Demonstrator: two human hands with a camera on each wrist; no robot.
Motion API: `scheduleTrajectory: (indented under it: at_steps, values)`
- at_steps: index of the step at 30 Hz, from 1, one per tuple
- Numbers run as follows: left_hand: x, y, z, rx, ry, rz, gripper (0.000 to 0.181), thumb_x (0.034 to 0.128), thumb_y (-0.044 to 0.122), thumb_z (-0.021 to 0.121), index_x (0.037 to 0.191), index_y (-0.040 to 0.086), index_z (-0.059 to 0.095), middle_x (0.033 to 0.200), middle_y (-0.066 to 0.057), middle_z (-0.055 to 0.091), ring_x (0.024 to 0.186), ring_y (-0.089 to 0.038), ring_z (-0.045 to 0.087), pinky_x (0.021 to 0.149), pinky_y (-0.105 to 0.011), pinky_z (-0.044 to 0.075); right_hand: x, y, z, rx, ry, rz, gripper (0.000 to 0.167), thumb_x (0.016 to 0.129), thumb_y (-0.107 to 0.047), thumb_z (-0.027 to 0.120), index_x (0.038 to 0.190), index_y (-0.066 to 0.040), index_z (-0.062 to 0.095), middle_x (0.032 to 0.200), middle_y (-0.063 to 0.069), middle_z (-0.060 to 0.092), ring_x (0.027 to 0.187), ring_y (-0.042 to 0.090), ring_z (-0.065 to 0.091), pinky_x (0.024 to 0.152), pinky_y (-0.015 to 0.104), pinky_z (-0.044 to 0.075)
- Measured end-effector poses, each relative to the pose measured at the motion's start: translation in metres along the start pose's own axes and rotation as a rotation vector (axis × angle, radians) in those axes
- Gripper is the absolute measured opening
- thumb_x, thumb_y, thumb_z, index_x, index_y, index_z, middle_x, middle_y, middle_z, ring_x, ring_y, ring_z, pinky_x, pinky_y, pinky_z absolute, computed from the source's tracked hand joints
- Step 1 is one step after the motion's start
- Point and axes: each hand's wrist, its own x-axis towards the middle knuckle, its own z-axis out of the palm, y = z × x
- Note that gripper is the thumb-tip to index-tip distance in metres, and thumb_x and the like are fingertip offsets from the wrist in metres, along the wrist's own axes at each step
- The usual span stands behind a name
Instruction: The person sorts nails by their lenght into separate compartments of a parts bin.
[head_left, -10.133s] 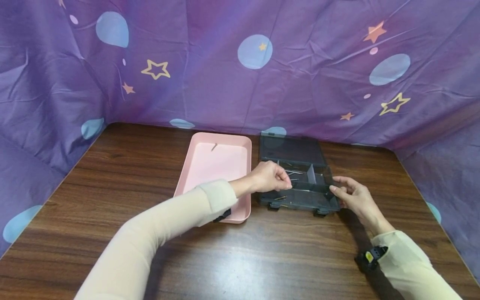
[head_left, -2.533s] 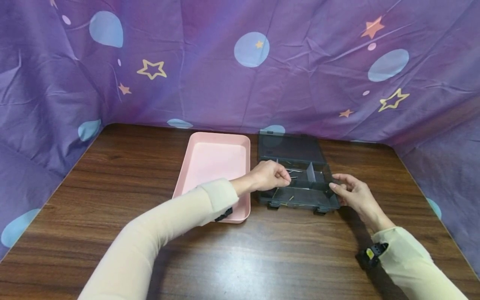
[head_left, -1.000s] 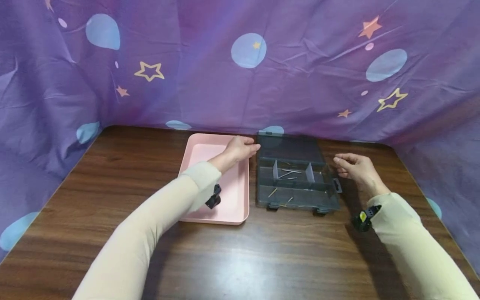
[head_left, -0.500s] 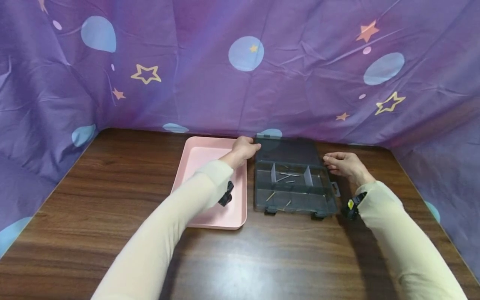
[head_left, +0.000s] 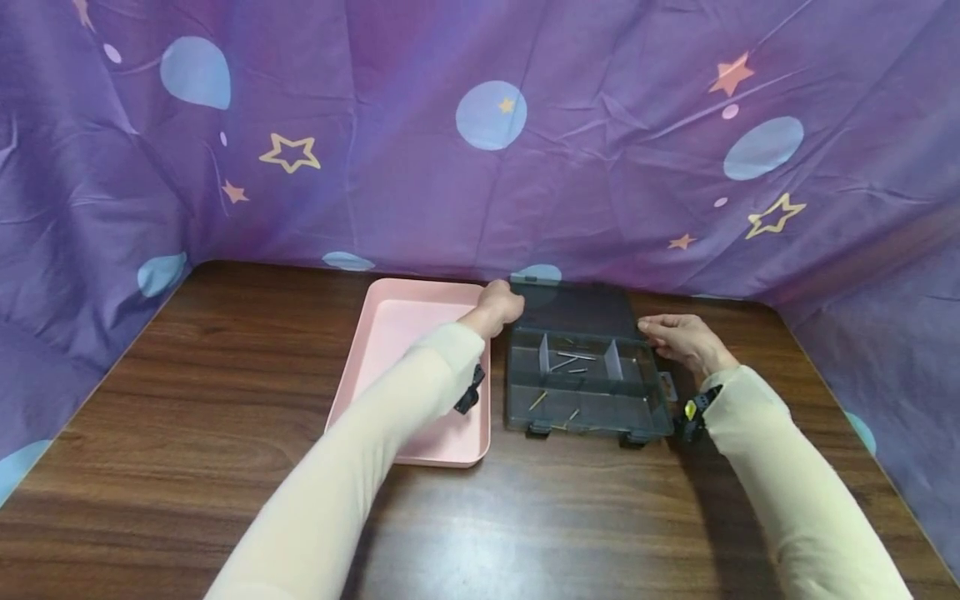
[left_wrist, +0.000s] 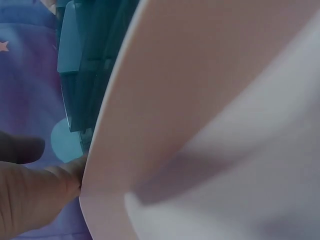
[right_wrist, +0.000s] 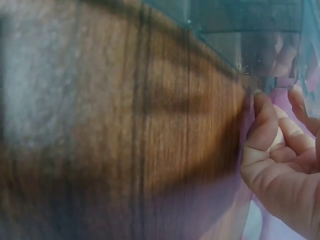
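Observation:
A dark translucent divided case (head_left: 600,408) lies unfolded, its lid (head_left: 573,308) flat toward the curtain. Thin silver pieces like nails or screws (head_left: 576,357) lie in its middle back compartment; several brass-coloured ones (head_left: 538,401) are in the front compartment. My left hand (head_left: 501,307) is beside the lid's left edge, above the pink tray's back right corner. In the left wrist view its thumb (left_wrist: 60,185) and a finger stand apart, the thumb tip hidden behind the tray rim. My right hand (head_left: 686,342) is at the lid's right edge, fingers (right_wrist: 262,125) close to a case corner.
The pink tray (head_left: 375,333) stands directly left of the case, partly covered by my left sleeve. A hanging tab (head_left: 667,386) sticks out from the case's right side. Behind the brown wooden table (head_left: 225,400) hangs a purple curtain (head_left: 405,167).
A screw-like piece seen in the tray earlier no longer shows there. My left hand has left the compartments for the lid's left side; my right hand has moved from the case's side to the lid.

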Motion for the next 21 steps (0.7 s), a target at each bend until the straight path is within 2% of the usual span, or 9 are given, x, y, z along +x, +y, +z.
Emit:
scheduleTrajectory:
  at_steps: [6,7,8,9,13,15,16,17,21]
  values:
    - [-0.014,0.008,-0.006,0.004,0.036,-0.011,0.043,0.0836,0.015,0.056,0.126,0.006,0.057,0.126,-0.009,0.058,0.109,-0.022,0.053,0.083,-0.029,0.050,-0.001,0.000,0.002,0.022,0.005,-0.004,0.030,0.094,-0.013,0.055,0.073,-0.033,0.065,0.070,-0.020,0.061,0.064,-0.004,0.050,0.058,0.013,0.044]
    - [-0.020,0.011,-0.009,-0.004,0.032,-0.021,0.043,0.0840,0.015,0.056,0.126,0.006,0.057,0.126,-0.009,0.057,0.109,-0.021,0.053,0.081,-0.029,0.050,-0.001,0.000,0.003,0.026,0.005,-0.003,0.030,0.094,-0.013,0.056,0.073,-0.032,0.064,0.071,-0.020,0.061,0.065,-0.003,0.050,0.058,0.014,0.045]
    - [-0.036,0.019,-0.018,-0.008,0.026,-0.030,0.043,0.0849,0.015,0.056,0.127,0.007,0.056,0.128,-0.008,0.056,0.112,-0.021,0.052,0.084,-0.029,0.050,-0.001,0.000,0.003,0.031,0.004,-0.002,0.030,0.094,-0.013,0.055,0.073,-0.032,0.064,0.071,-0.020,0.061,0.065,-0.003,0.050,0.058,0.014,0.045]
    - [-0.029,0.015,-0.013,-0.021,0.037,-0.030,0.044,0.0842,0.015,0.056,0.128,0.007,0.056,0.129,-0.008,0.056,0.112,-0.021,0.052,0.084,-0.031,0.051,-0.001,0.000,0.003,0.039,0.002,-0.002,0.030,0.094,-0.012,0.055,0.073,-0.032,0.064,0.072,-0.020,0.061,0.065,-0.003,0.050,0.059,0.014,0.045]
    - [0.022,-0.011,0.015,-0.058,0.096,-0.011,0.051,0.0794,0.016,0.058,0.130,0.012,0.056,0.130,-0.003,0.057,0.118,-0.018,0.049,0.088,-0.030,0.049,-0.002,0.001,0.003,0.095,0.006,-0.007,0.033,0.095,-0.009,0.053,0.073,-0.031,0.065,0.073,-0.020,0.061,0.065,-0.002,0.050,0.058,0.014,0.045]
    - [0.054,-0.027,0.031,-0.073,0.105,-0.009,0.053,0.0782,0.015,0.060,0.131,0.018,0.055,0.131,0.001,0.057,0.122,-0.017,0.048,0.095,-0.031,0.045,-0.003,0.001,0.003,0.128,0.009,-0.013,0.034,0.095,-0.007,0.052,0.073,-0.030,0.065,0.073,-0.019,0.061,0.064,-0.002,0.049,0.058,0.013,0.045]
    - [0.052,-0.027,0.029,-0.084,0.111,-0.006,0.053,0.0779,0.015,0.060,0.130,0.019,0.056,0.130,0.002,0.057,0.122,-0.017,0.048,0.096,-0.031,0.044,-0.004,0.001,0.003,0.145,0.009,-0.017,0.033,0.095,-0.007,0.052,0.074,-0.029,0.065,0.073,-0.018,0.061,0.064,-0.002,0.050,0.057,0.013,0.044]
    - [0.038,-0.022,0.023,-0.094,0.130,0.015,0.052,0.0769,0.013,0.060,0.128,0.019,0.058,0.129,0.002,0.059,0.120,-0.018,0.049,0.095,-0.030,0.045,-0.005,0.001,0.002,0.168,0.012,-0.019,0.033,0.094,-0.006,0.052,0.075,-0.029,0.066,0.073,-0.018,0.061,0.064,-0.002,0.050,0.057,0.013,0.045]
    - [-0.067,0.028,-0.034,-0.145,0.106,0.000,0.045,0.0835,0.008,0.058,0.129,0.012,0.058,0.129,-0.003,0.059,0.122,-0.019,0.049,0.097,-0.028,0.043,-0.009,0.001,0.001,0.219,0.012,-0.043,0.030,0.094,-0.004,0.052,0.079,-0.027,0.065,0.073,-0.016,0.063,0.062,-0.001,0.053,0.057,0.013,0.046]
